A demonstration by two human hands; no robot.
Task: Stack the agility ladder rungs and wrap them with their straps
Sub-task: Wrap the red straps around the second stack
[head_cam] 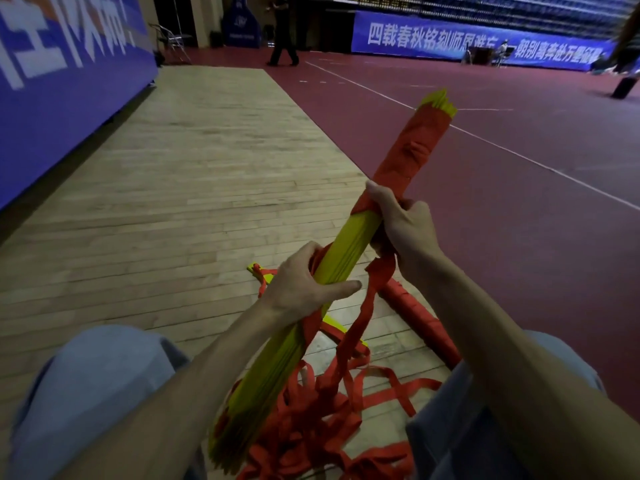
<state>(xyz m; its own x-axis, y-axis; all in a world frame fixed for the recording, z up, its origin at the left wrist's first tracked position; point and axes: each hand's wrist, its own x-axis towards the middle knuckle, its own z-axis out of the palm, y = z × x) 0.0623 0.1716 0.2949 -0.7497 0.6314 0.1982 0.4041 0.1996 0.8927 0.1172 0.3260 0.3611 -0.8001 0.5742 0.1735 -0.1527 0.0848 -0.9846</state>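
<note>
A stack of yellow ladder rungs (pixel 346 251) slants from between my knees up toward the far right. Its upper part is bound in red strap wrapping (pixel 412 150), with yellow rung ends showing above it. My left hand (pixel 304 282) grips the stack at its middle, thumb across the front. My right hand (pixel 401 220) holds the stack just below the wrapping and pinches a loose red strap (pixel 367 306) that hangs down from it. More red straps (pixel 329 420) lie tangled on the floor at the stack's lower end.
A second bundle wrapped in red (pixel 419 317) and a few yellow rungs (pixel 263 275) lie on the wooden floor (pixel 194 188) ahead. My knees (pixel 93 386) flank the stack. A blue banner wall (pixel 62 81) runs along the left; a person (pixel 284 32) walks far off.
</note>
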